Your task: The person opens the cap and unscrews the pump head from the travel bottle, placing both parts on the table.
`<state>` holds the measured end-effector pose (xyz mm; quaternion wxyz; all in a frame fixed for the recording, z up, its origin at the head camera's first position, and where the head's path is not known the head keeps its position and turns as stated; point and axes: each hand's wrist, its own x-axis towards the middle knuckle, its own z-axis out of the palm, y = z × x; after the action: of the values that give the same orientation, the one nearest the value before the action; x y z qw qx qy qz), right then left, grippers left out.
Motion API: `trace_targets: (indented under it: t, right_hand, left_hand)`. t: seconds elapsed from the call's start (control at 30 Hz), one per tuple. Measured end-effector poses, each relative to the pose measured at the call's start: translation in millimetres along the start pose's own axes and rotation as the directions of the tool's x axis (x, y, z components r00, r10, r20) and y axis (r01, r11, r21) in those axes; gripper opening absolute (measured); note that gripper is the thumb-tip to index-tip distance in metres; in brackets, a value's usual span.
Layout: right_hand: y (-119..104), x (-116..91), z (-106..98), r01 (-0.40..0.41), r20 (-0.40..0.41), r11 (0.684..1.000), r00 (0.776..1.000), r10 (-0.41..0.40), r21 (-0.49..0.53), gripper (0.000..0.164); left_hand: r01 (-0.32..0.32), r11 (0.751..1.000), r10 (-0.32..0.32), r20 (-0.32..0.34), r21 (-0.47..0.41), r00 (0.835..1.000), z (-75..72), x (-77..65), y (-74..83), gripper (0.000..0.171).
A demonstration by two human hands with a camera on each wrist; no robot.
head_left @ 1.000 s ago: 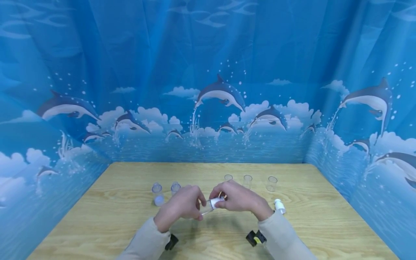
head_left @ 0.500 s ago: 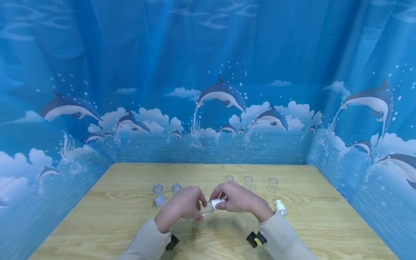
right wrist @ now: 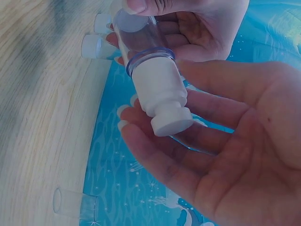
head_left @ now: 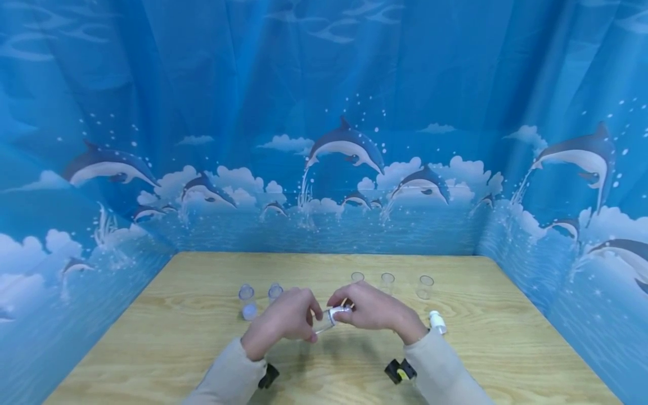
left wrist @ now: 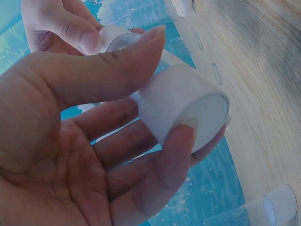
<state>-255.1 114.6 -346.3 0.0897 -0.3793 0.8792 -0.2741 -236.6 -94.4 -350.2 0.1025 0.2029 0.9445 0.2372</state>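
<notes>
My left hand (head_left: 291, 315) holds a clear pump bottle (head_left: 321, 324) by its lower end, tilted above the table. In the left wrist view, thumb and fingers curl round its white base (left wrist: 183, 106). At the other end, my right hand (head_left: 369, 306) pinches the white pump top (right wrist: 160, 87) between thumb and fingers. That pump top sits against the bottle's bluish rim (right wrist: 150, 57), its stepped head pointing towards the right palm in the right wrist view. Another white pump top (head_left: 437, 322) rests on the table beyond the right wrist.
Two clear bottles with white bottoms stand at left, one nearer the edge (head_left: 246, 293), the other partly behind the left hand (head_left: 275, 291). Several clear cups stand behind the right hand, the rightmost cup (head_left: 424, 287) apart. A dolphin-print curtain (head_left: 324, 225) borders the wooden table (head_left: 202, 360).
The right fingers and thumb have shifted slightly on the white pump top, covering more of it. The left hand keeps its hold on the bottle; the other things have not moved.
</notes>
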Motion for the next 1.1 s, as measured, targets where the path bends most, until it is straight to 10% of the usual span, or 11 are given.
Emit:
trace_targets:
  t: [1.1]
  right_hand:
    - [0.9,0.5,0.1,0.002,-0.002,1.0,1.0,-0.002,0.019,0.022]
  left_hand:
    - [-0.001,1.0,0.001,-0.009,0.006,1.0,-1.3,-0.6,0.4,0.037]
